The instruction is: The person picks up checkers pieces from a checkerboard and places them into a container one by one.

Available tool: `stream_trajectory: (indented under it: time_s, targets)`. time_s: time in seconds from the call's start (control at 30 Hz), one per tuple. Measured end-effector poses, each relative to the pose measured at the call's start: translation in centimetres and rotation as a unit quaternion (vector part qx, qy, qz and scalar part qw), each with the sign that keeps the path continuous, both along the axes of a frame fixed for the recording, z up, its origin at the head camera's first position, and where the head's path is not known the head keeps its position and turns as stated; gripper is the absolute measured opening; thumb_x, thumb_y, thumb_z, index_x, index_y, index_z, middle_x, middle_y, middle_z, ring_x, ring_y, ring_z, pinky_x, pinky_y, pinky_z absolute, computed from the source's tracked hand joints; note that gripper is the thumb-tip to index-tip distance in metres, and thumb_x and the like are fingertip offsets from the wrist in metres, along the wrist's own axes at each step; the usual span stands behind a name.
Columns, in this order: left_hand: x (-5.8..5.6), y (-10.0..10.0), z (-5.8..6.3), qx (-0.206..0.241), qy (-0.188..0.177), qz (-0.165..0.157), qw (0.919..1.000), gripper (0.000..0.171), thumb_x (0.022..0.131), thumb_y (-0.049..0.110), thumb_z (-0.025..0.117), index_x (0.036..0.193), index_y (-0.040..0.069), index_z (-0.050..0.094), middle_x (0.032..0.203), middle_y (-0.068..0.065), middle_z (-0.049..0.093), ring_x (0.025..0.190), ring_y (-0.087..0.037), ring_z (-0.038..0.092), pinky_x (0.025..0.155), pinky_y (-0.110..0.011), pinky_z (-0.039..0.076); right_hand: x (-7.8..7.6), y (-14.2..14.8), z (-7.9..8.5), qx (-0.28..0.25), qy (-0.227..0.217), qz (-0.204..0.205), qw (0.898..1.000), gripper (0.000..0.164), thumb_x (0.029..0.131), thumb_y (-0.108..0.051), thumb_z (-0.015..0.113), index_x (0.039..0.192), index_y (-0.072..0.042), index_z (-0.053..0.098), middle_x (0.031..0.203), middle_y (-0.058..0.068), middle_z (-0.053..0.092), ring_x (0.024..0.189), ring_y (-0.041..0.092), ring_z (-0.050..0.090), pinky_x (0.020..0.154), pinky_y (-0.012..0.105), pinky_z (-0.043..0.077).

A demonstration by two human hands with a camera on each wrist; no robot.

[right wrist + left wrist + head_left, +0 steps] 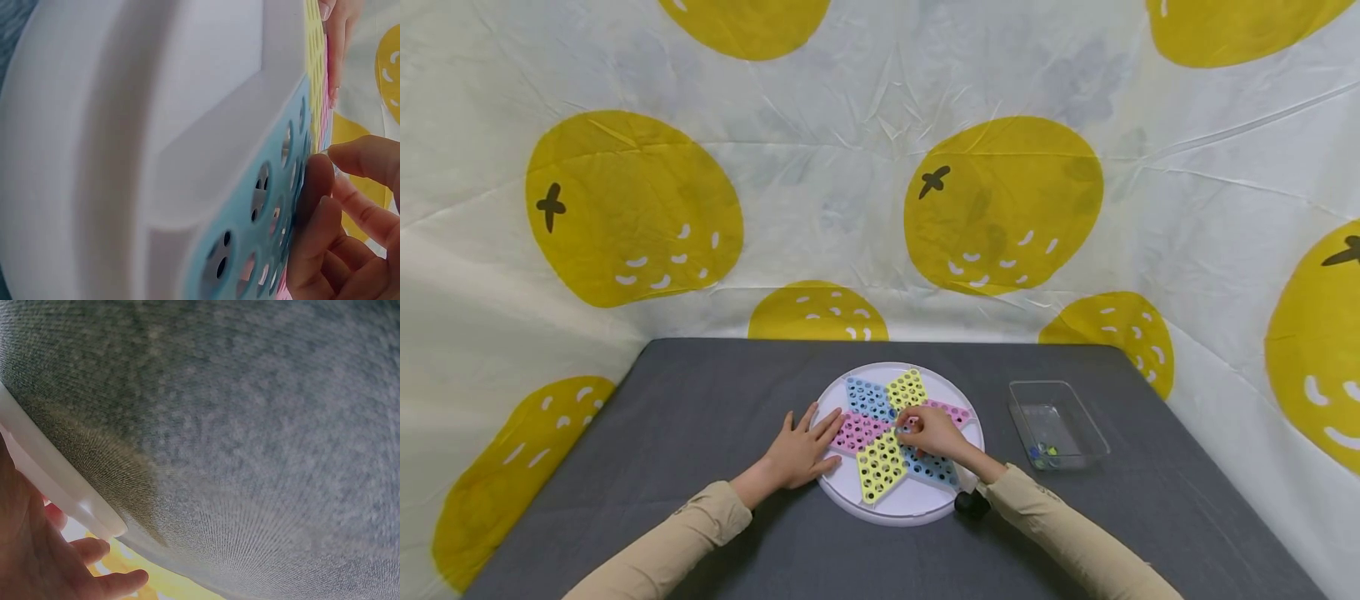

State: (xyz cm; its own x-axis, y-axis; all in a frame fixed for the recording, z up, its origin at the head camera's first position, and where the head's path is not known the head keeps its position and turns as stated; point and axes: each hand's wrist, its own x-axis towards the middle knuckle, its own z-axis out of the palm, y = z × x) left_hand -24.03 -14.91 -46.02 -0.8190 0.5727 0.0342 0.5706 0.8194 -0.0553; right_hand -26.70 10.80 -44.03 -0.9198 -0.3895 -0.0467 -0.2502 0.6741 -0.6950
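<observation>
A round white Chinese checkers board (925, 498) lies on the table, its star of yellow, pink and blue perforated sections in the middle. My left hand (801, 450) rests with spread fingers on the board's left edge, fingertips by the pink section (859, 432). The left wrist view shows that hand (53, 556) against the white rim (62, 481). Over the star's centre, my right hand (934, 432) has thumb and index finger together. In the right wrist view this hand (350, 212) pinches a small clear marble (324, 150), mostly hidden, just above the blue section (240, 240).
Right of the board stands a clear rectangular box (1096, 421) with several blue and green marbles (1042, 454) in its near end. A dark grey cloth (722, 400) covers the table. Behind hangs a white curtain (820, 192) with yellow fruit prints. A black object (972, 505) sits at the right wrist.
</observation>
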Motion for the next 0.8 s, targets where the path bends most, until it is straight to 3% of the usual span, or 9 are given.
stream_trajectory:
  time_s: [0.33, 0.8]
  targets:
    - [0.0, 0.1, 0.0, -0.005, 0.007, 0.006, 0.9999, 0.064, 0.09, 0.049, 0.038, 0.141, 0.013, 0.026, 0.147, -0.003, 0.027, 0.132, -0.04, 0.024, 0.094, -0.063, 0.027, 0.3, 0.6, 0.2, -0.007, -0.012, -0.017, 1.0, 0.018, 0.079, -0.018, 0.066, 0.093, -0.008, 0.062, 0.054, -0.001, 0.046, 0.043, 0.011, 0.052, 0.043, 0.022, 0.039]
    - [-0.1, 0.0, -0.4, -0.011, 0.011, 0.011, 0.9998, 0.064, 0.09, 0.051, 0.037, 0.142, 0.015, 0.026, 0.148, -0.002, 0.026, 0.133, -0.038, 0.024, 0.094, -0.062, 0.027, 1.0, 2.0, 0.4, -0.012, 0.007, 0.001, 1.0, 0.014, 0.078, -0.016, 0.066, 0.087, -0.007, 0.061, 0.053, -0.001, 0.047, 0.043, 0.01, 0.05, 0.042, 0.02, 0.037]
